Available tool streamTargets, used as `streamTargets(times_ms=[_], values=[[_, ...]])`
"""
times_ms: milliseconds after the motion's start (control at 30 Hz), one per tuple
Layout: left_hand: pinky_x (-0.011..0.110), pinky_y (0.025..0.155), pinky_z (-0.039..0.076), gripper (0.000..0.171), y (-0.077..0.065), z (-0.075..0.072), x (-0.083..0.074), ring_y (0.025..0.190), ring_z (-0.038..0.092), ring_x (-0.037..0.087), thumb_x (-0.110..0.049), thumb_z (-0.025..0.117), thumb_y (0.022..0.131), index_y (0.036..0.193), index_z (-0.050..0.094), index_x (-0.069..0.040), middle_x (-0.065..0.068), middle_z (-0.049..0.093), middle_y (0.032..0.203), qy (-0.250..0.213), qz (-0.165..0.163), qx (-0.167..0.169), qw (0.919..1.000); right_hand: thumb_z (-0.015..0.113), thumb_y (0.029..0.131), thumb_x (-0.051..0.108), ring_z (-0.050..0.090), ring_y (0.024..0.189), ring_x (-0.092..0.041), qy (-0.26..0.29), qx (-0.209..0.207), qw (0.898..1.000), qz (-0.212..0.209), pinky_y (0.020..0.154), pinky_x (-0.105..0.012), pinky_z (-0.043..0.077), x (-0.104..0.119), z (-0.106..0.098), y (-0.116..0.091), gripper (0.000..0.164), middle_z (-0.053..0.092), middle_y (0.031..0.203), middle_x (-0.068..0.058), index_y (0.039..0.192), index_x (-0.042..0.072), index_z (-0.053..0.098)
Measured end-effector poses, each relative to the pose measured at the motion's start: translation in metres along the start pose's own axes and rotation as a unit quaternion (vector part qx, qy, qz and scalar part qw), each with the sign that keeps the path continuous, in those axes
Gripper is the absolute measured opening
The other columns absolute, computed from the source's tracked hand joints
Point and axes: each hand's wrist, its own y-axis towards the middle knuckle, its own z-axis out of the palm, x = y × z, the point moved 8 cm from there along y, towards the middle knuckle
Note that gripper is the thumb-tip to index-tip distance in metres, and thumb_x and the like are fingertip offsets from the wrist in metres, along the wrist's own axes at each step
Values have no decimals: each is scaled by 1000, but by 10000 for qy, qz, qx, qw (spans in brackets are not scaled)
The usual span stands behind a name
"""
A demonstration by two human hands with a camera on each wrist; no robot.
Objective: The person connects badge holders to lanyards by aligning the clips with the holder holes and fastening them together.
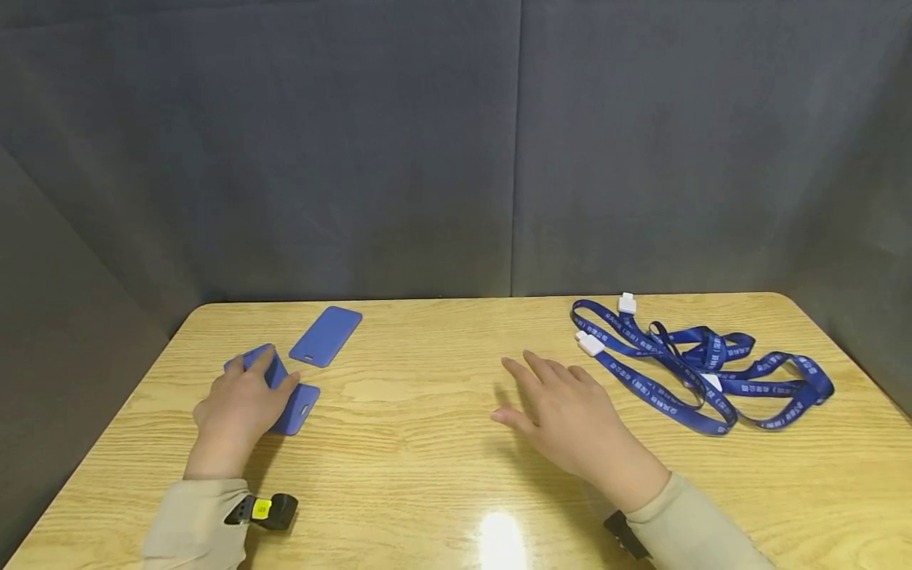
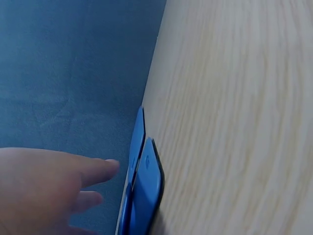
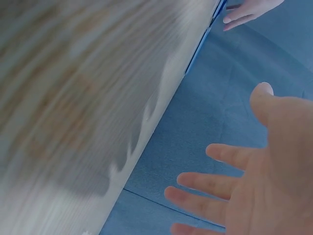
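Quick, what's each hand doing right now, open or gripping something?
Left hand: open, over flat blue rectangular badge holders; contact unclear.
Right hand: open, holding nothing, above the light wooden table.

Dark gray fabric (image 1: pixel 356 150) hangs as a back wall across the upper half of the frame, softly creased, with a vertical seam (image 1: pixel 516 150) just right of center; gray side panels close in at the left (image 1: pixel 50 317) and right edges. Below, a pale yellow wooden table (image 1: pixel 413 451) with visible grain and rounded far corners spreads wide, a bright white reflection (image 1: pixel 502 540) glowing at bottom center.
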Motion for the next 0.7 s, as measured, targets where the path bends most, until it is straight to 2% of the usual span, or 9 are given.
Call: streamTargets(times_ms=[133,300,433,533,633,700], values=[[71,81,32,78,2,7,2,126,19,57,-57,40,91,147,19,-7,36,9,145,67,69,214,9997,35,90,65,50,117,-35,1,-40,10000,-10,94,-51,40,1,-1,0,70,46,137,-15,140,16,42],[72,80,33,77,3,10,6,124,21,57,-58,42,90,144,28,-4,36,14,143,46,88,170,9998,37,90,64,49,117,-34,11,7,10000,-2,94,-51,40,2,-1,1,68,46,137,-14,139,18,44],[66,74,40,68,3,6,8,116,37,55,-52,49,90,134,42,-1,34,33,136,-158,-13,-132,9998,37,90,63,50,117,-34,6,66,10000,-19,94,-51,40,3,-1,1,66,46,137,-14,138,18,45],[59,67,45,54,3,1,8,105,48,53,-38,57,91,125,48,3,33,46,123,-412,-19,-452,9981,37,90,63,50,117,-34,-21,139,9999,-17,93,-51,41,3,0,0,67,47,136,-14,138,17,45],[57,68,46,46,2,-3,6,101,49,54,-20,61,89,122,48,9,37,47,117,-712,149,-782,9943,37,90,63,50,116,-35,-29,219,9998,0,93,-52,41,2,2,0,67,47,136,-14,138,16,46],[59,77,42,47,2,-5,5,103,44,57,-13,63,87,123,45,13,40,43,117,-929,237,-931,9910,38,90,63,50,117,-34,-20,244,9997,-11,93,-52,41,2,3,0,67,47,136,-14,137,15,46]])
